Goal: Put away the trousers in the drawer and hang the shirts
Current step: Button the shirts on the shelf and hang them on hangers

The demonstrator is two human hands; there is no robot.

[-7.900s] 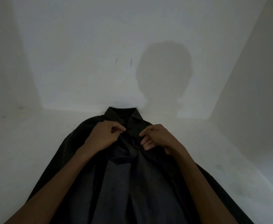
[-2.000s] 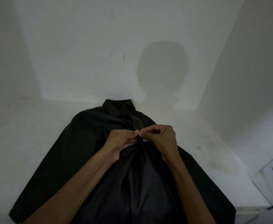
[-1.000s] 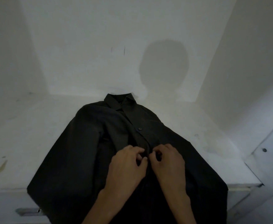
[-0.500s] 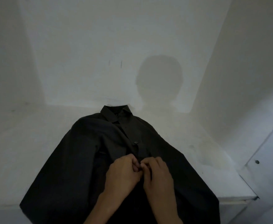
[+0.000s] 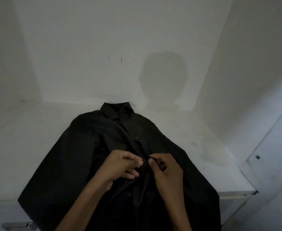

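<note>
One button (image 5: 137, 138) looks fastened on the black long-sleeved shirt (image 5: 90, 147); your left hand (image 5: 120, 167) and right hand (image 5: 166, 170) pinch its placket. Hanging remains.

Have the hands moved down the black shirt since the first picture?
Yes. Both hands, left and right, now work farther from the shirt's collar, nearer the person.

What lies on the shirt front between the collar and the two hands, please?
In the head view, between the collar and the hands runs the shirt placket, with one fastened button showing.
</note>
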